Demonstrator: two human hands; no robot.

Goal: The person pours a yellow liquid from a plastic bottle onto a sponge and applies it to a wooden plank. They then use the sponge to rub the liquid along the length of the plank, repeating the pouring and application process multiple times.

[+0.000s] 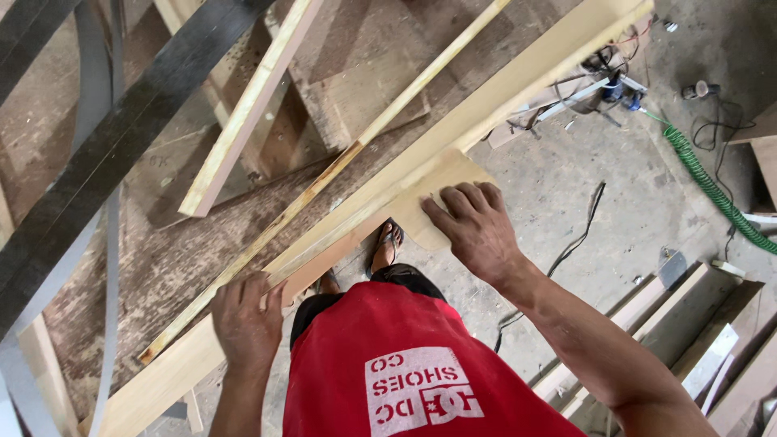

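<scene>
The worn bench (202,243) fills the left half of the view, its scarred top running from 7 o'clock up to 1 o'clock. Across it lies the long pale board (486,105), reaching from the lower left corner to the upper right, its near edge overhanging the bench toward the person. A thin strip (340,162) lies alongside it on the far side, and a shorter batten (243,121) rests at 11 o'clock. A dark plank (121,137) crosses the upper left.

Against the board's near edge, at centre, sits a small curved piece (429,194), its rounded end hanging out over the floor. The right hand (477,231) lies flat on that piece, fingers spread and pressing, not wrapped round it. The left hand (247,320), at 7 o'clock, is closed over the board's near edge, fingers on top and curled. The hands are well apart.

Judging from this, the small piece is being held flush to the board. It would go best with the right palm pressing down and inward together, so the joint stays tight, while the left hand keeps the board from sliding along the bench. Feet in sandals (388,243) stand directly under the overhang, so nothing should slip off. A green hose (712,190) and tools (615,85) lie at 2 o'clock, clear of the work.
</scene>
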